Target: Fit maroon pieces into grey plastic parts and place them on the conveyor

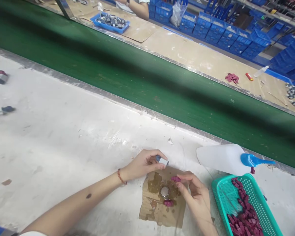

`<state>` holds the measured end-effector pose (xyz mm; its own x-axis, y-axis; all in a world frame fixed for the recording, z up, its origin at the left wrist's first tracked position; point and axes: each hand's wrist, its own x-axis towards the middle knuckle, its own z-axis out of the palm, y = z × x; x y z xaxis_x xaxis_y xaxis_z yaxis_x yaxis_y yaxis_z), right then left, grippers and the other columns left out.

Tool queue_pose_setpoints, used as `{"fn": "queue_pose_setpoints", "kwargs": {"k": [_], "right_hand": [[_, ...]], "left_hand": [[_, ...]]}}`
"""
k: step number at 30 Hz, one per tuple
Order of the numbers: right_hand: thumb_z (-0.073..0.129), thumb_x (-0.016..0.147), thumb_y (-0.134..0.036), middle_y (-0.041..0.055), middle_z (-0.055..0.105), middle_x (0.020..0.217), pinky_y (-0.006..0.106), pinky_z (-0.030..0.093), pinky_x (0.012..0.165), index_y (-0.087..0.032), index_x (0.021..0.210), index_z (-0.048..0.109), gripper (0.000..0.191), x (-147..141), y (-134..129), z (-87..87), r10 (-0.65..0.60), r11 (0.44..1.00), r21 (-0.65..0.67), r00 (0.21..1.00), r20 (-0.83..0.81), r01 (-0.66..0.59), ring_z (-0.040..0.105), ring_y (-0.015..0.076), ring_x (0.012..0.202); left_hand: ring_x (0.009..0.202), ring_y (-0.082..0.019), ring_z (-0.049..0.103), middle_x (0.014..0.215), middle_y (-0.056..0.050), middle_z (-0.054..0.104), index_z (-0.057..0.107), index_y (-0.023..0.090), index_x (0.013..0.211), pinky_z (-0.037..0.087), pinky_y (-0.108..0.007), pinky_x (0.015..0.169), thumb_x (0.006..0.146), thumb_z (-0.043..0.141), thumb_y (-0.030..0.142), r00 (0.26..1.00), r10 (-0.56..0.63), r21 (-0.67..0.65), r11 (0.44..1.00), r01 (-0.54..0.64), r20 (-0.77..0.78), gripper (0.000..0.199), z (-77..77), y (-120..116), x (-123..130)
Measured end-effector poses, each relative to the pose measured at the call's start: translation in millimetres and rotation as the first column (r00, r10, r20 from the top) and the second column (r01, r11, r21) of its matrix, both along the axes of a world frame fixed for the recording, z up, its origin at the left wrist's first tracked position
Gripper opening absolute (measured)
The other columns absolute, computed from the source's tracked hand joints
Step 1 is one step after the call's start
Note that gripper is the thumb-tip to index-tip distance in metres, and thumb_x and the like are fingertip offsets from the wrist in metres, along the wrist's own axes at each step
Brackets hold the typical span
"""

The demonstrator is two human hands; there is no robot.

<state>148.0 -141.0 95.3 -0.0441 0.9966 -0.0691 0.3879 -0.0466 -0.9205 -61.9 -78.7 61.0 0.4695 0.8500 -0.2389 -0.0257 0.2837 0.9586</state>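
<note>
Between its thumb and fingers my left hand (151, 161) holds a small grey and white block (162, 161) above the far edge of a stained cardboard piece (162, 216). My right hand (195, 193) pinches a small dark pink piece (175, 179) over the cardboard's right part. A round metal cap (165, 192) lies on the cardboard among wet brown stains, with another dark pink piece (168, 203) just below it. To the right of my right hand, a green basket (267, 205) contains many dark pink pieces (247, 218).
A white bottle with a blue nozzle (221, 159) lies beyond the basket. The green conveyor belt (137, 82) crosses behind. Across it are a blue tray of blocks (110, 23), pink pieces (232, 78) and a person's arm (140, 9). Blurred blocks (1, 77) lie far left.
</note>
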Motion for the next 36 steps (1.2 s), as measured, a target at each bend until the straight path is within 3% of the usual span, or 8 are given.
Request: {"fn": "queue_pose_setpoints", "kwargs": {"k": [5, 9, 19, 28, 32, 36], "right_hand": [[0.069, 0.084, -0.033, 0.0052, 0.072, 0.084, 0.028, 0.057, 0.070, -0.023, 0.087, 0.072, 0.011, -10, 10, -15.8, -0.091, 0.993, 0.068, 0.988, -0.123, 0.100, 0.069, 0.0196, 0.078], [0.066, 0.088, -0.033, 0.0066, 0.073, 0.095, 0.031, 0.057, 0.079, -0.024, 0.090, 0.070, 0.010, -19, 15, -23.5, -0.086, 0.988, 0.105, 0.971, -0.225, 0.112, 0.069, 0.0202, 0.090], [0.069, 0.087, -0.029, 0.0061, 0.076, 0.091, 0.029, 0.060, 0.076, -0.023, 0.094, 0.069, 0.009, -20, 13, -46.8, -0.102, 0.986, 0.094, 0.937, -0.333, 0.141, 0.073, 0.0191, 0.085], [0.069, 0.086, -0.025, 0.0054, 0.073, 0.090, 0.029, 0.058, 0.074, -0.024, 0.091, 0.070, 0.005, -21, 13, -43.8, -0.082, 0.980, 0.143, 0.932, -0.354, 0.140, 0.071, 0.0180, 0.084], [0.068, 0.085, -0.018, 0.0037, 0.073, 0.090, 0.028, 0.057, 0.074, -0.025, 0.093, 0.070, 0.011, -21, 13, -40.9, -0.043, 0.980, 0.167, 0.940, -0.339, 0.105, 0.070, 0.0168, 0.083], [0.067, 0.084, -0.014, 0.0028, 0.073, 0.088, 0.027, 0.057, 0.072, -0.025, 0.092, 0.070, 0.014, -22, 14, -37.3, -0.029, 0.977, 0.191, 0.945, -0.327, 0.097, 0.070, 0.0164, 0.081]], "left_hand": [[0.065, -0.018, 0.071, 0.069, -0.004, 0.074, 0.067, 0.016, 0.084, 0.055, -0.025, 0.062, 0.079, 0.068, 0.037, 0.999, -0.037, -0.025, 0.999, 0.037, 0.037, 0.021, 1.3, -1, 1], [0.069, -0.019, 0.073, 0.073, -0.006, 0.077, 0.065, 0.016, 0.081, 0.056, -0.026, 0.064, 0.083, 0.064, 0.039, 0.997, -0.061, -0.012, 0.998, 0.062, 0.040, 0.023, 0.9, -1, 1], [0.074, -0.021, 0.074, 0.075, -0.006, 0.077, 0.072, 0.016, 0.089, 0.057, -0.028, 0.070, 0.085, 0.064, 0.041, 0.998, -0.066, 0.037, 0.997, 0.065, 0.021, 0.026, 1.7, -1, 1], [0.069, -0.020, 0.072, 0.077, -0.005, 0.077, 0.077, 0.018, 0.092, 0.058, -0.027, 0.067, 0.084, 0.066, 0.040, 0.997, -0.078, 0.090, 0.993, 0.079, -0.012, 0.026, 9.5, 1, 2], [0.072, -0.019, 0.071, 0.082, -0.006, 0.077, 0.078, 0.018, 0.093, 0.057, -0.025, 0.065, 0.085, 0.065, 0.039, 0.995, -0.065, 0.137, 0.988, 0.074, -0.071, 0.027, 7.5, 0, 0], [0.061, -0.015, 0.064, 0.078, -0.005, 0.076, 0.078, 0.017, 0.093, 0.051, -0.021, 0.056, 0.086, 0.064, 0.040, 0.988, -0.066, 0.221, 0.971, 0.095, -0.137, 0.029, 3.0, 0, -1]]}}
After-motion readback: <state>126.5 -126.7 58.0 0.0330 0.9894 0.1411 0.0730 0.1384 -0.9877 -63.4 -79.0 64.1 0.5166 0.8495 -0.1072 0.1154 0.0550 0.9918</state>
